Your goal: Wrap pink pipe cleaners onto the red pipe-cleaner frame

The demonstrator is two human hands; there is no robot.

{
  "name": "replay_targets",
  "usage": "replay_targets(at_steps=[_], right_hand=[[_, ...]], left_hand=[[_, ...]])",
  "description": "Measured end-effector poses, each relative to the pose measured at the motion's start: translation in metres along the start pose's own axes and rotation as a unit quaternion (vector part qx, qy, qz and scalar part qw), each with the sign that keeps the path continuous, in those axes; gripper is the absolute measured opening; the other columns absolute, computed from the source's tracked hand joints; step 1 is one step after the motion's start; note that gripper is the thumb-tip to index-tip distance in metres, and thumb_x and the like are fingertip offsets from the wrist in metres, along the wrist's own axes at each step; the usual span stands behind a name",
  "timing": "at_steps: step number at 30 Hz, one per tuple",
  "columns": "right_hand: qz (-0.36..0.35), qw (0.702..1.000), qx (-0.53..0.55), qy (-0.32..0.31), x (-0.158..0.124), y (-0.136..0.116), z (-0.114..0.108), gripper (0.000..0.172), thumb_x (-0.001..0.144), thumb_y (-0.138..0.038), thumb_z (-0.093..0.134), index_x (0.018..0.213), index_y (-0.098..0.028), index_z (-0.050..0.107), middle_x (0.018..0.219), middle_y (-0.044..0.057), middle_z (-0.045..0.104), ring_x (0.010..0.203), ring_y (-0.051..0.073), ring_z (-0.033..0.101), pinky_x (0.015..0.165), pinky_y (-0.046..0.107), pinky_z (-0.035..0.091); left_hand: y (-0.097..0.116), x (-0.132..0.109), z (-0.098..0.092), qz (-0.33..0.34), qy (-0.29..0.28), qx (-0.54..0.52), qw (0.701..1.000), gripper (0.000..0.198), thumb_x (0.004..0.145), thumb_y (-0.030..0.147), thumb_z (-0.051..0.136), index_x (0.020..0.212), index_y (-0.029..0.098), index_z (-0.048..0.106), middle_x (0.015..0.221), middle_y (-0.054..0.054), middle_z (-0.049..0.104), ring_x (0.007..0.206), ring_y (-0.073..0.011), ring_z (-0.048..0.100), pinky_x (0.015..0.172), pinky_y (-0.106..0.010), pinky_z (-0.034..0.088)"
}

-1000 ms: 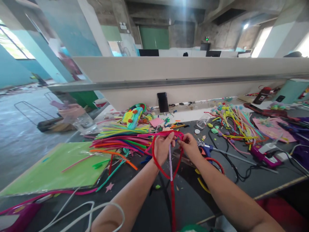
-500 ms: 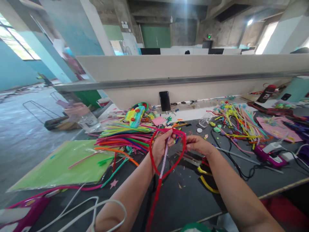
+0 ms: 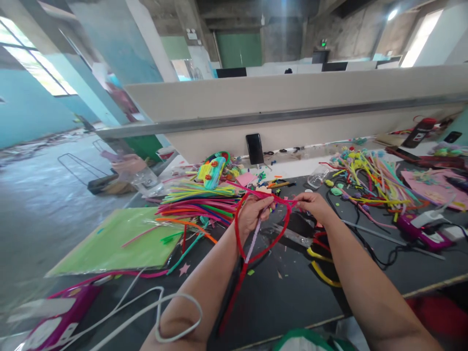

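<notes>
A loop of red pipe cleaner with a long red tail is held up over the dark table. My left hand pinches its top edge, and a lilac pipe cleaner runs down the inside from those fingers. Across the top lies a thin pink pipe cleaner; its right end is pinched by my right hand, just outside the loop. Scissors with red and yellow handles rest on the table below my right hand.
Bundled pipe cleaners and a green sheet lie left. Tangled pipe cleaners and a purple power strip are on the right. A phone leans against the partition. White cable crosses my left forearm.
My right hand has moved away from the loop's right side and now draws the pink pipe cleaner's end outward. My left hand keeps its pinch. The view has shifted slightly.
</notes>
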State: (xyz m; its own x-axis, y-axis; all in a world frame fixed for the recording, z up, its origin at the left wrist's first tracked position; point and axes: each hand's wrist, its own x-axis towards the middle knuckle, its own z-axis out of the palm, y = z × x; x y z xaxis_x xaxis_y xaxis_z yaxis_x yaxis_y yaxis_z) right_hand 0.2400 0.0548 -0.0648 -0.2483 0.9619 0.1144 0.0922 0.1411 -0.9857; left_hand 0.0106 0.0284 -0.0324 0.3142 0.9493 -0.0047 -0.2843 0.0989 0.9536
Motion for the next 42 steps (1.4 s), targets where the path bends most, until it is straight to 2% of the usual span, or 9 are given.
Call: replay_targets(at_steps=[6,10,15,17,19,21,28,37,42], right_hand=[[0.042,0.984,-0.017,-0.17,-0.008,-0.009,-0.003,0.02,0.068,-0.032,0.068,0.078,-0.015,0.071,0.068,0.001,0.066,0.053,0.009,0.049,0.051,0.022,0.038],[0.031,0.988,0.004,-0.153,-0.008,-0.012,-0.002,0.04,0.069,-0.03,0.068,0.106,-0.015,0.066,0.065,-0.001,0.064,0.051,0.009,0.049,0.05,0.022,0.038],[0.024,0.989,-0.001,-0.143,-0.004,-0.007,-0.005,0.071,0.069,-0.022,0.065,0.135,-0.017,0.041,0.067,-0.002,0.063,0.053,0.011,0.051,0.051,0.022,0.039],[0.006,0.996,-0.016,-0.089,-0.002,-0.006,-0.003,0.065,0.068,-0.021,0.065,0.13,-0.018,0.046,0.08,0.002,0.066,0.066,0.013,0.058,0.061,0.025,0.045],[-0.035,0.999,-0.024,-0.002,-0.003,-0.008,0.001,0.047,0.072,-0.025,0.064,0.118,-0.019,0.057,0.097,0.005,0.066,0.085,0.015,0.059,0.076,0.029,0.046],[-0.061,0.997,-0.019,0.031,-0.005,-0.012,0.007,0.03,0.079,-0.034,0.06,0.104,-0.018,0.064,0.101,0.005,0.066,0.093,0.017,0.058,0.084,0.031,0.043],[-0.026,0.994,0.033,-0.104,-0.014,-0.021,0.027,0.033,0.077,-0.047,0.063,0.075,-0.015,0.066,0.069,0.0,0.062,0.067,0.012,0.053,0.066,0.025,0.042],[-0.014,0.999,-0.01,-0.031,-0.012,-0.015,0.034,0.024,0.072,-0.037,0.066,0.062,-0.016,0.062,0.057,-0.002,0.06,0.054,0.01,0.051,0.055,0.023,0.039],[0.024,0.988,0.121,-0.097,-0.014,-0.019,0.029,0.034,0.075,-0.048,0.064,0.071,-0.014,0.066,0.064,0.001,0.064,0.06,0.012,0.056,0.061,0.025,0.044]], left_hand=[[0.001,0.001,0.0,0.004,0.012,-0.015,1.0,0.028,0.07,0.037,0.073,0.072,0.012,0.061,0.059,0.0,0.061,0.036,-0.0031,0.041,0.037,-0.019,0.028],[0.005,0.0,0.002,0.009,0.041,0.004,0.999,0.027,0.066,0.035,0.076,0.074,0.013,0.062,0.05,0.002,0.056,0.041,-0.0075,0.05,0.042,-0.02,0.038],[0.002,0.002,0.0,0.003,0.045,0.005,0.999,0.024,0.066,0.032,0.076,0.076,0.013,0.065,0.056,0.0,0.062,0.049,-0.0117,0.059,0.048,-0.023,0.047],[0.0,0.003,-0.002,-0.002,0.047,0.003,0.999,0.024,0.065,0.032,0.077,0.075,0.013,0.065,0.058,0.0,0.063,0.05,-0.0122,0.06,0.048,-0.023,0.048],[-0.002,0.003,-0.002,-0.005,0.051,0.0,0.999,0.025,0.064,0.032,0.078,0.075,0.012,0.065,0.058,-0.001,0.063,0.05,-0.0122,0.061,0.048,-0.022,0.048],[-0.005,0.004,0.0,-0.011,0.053,-0.007,0.998,0.026,0.063,0.031,0.079,0.075,0.012,0.066,0.058,0.0,0.063,0.05,-0.0112,0.06,0.047,-0.021,0.047],[-0.018,0.004,0.012,-0.014,0.026,0.023,0.999,0.028,0.064,0.033,0.078,0.079,0.011,0.07,0.056,-0.001,0.063,0.045,-0.0089,0.055,0.043,-0.019,0.04],[-0.021,0.0,0.026,0.037,0.065,0.129,0.989,0.025,0.072,0.037,0.07,0.073,0.012,0.07,0.046,0.001,0.056,0.04,-0.0083,0.048,0.043,-0.02,0.035],[-0.02,-0.002,0.024,0.05,0.035,0.11,0.992,0.026,0.073,0.038,0.068,0.074,0.013,0.069,0.05,0.0,0.058,0.044,-0.0091,0.05,0.044,-0.02,0.035]])
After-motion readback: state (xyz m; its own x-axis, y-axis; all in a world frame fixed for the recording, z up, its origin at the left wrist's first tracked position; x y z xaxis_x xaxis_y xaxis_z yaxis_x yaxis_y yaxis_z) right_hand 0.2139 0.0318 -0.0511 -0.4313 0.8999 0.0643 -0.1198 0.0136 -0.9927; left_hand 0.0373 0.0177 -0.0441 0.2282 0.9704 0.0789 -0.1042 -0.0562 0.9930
